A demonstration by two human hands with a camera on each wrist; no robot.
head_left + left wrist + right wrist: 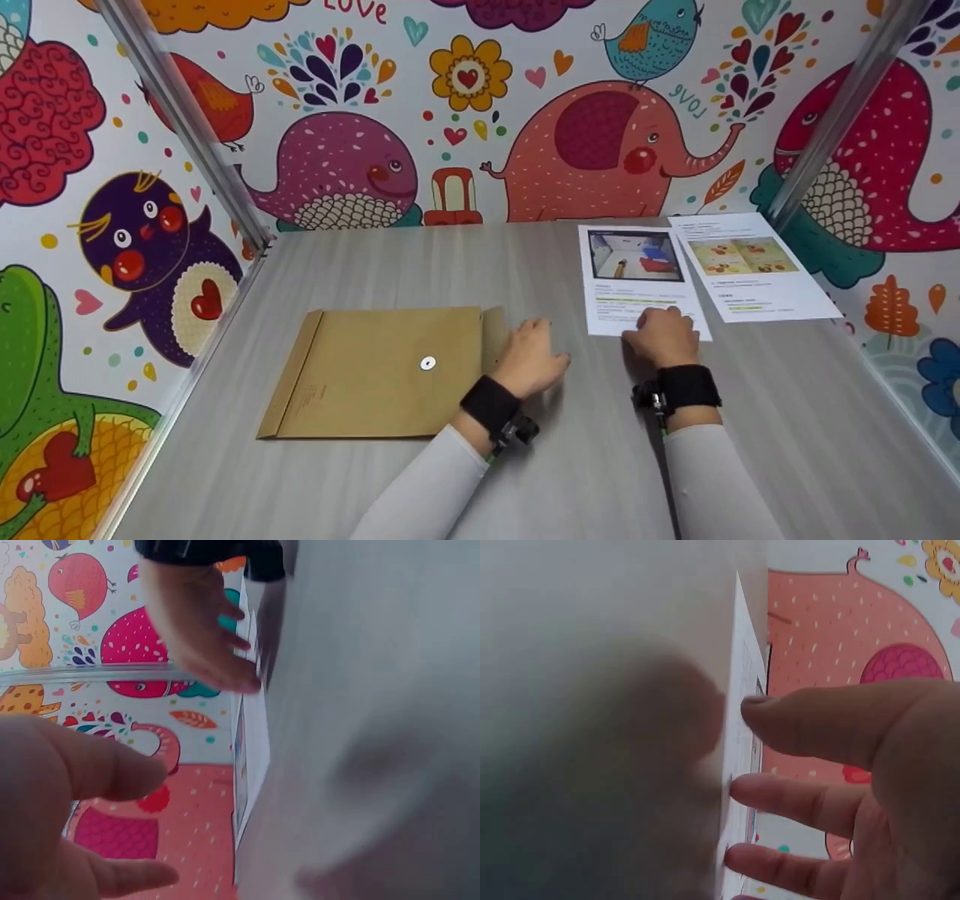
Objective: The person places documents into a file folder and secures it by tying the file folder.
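Note:
My right hand (664, 337) is over the near edge of a printed sheet (637, 279). In the right wrist view, its fingertips (754, 787) and thumb are spread apart, right at the paper's surface. My left hand (531, 358) is beside the right end of a brown paper envelope (375, 375), its thumb and fingers apart with nothing between them. Flat on the table, the envelope shows a white round button (427, 363) and a flap (493, 334) sticking out on the right, partly behind the left hand.
A second printed sheet (757, 270) lies to the right of the first, close to the back right corner. Walls with cartoon animals (600, 150) and metal posts (847, 112) enclose the grey table (390, 262) at the back and sides. A black wrist strap (690, 386) with a camera is on each arm.

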